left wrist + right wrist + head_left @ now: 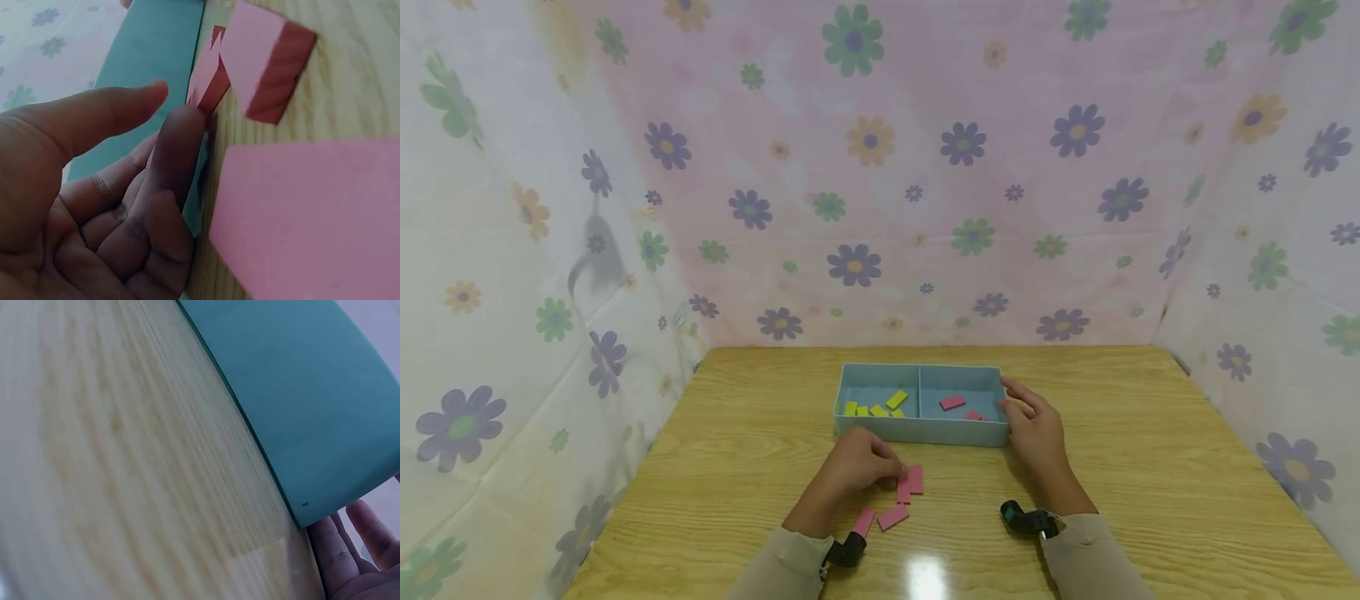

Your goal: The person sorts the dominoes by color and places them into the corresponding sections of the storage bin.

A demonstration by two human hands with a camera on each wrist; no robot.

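My left hand (857, 461) is over the table just in front of a light blue two-compartment box (925, 432). Its index fingertip touches a small pink tile (206, 78), while the thumb stands apart from it in the left wrist view. Several pink tiles (892, 517) lie loose around that hand, two of them overlapping. At the box's right end, my right hand (1039, 433) rests its fingers against the outer wall, beside the front corner. Yellow tiles (897, 399) lie in the left compartment, pink ones (952, 402) in the right.
The box stands on a wood-grain table (760, 467), toward its back. Flower-patterned cloth (880, 192) hangs behind the table and along both sides. Black wrist devices (1026, 518) sit at both sleeve cuffs.
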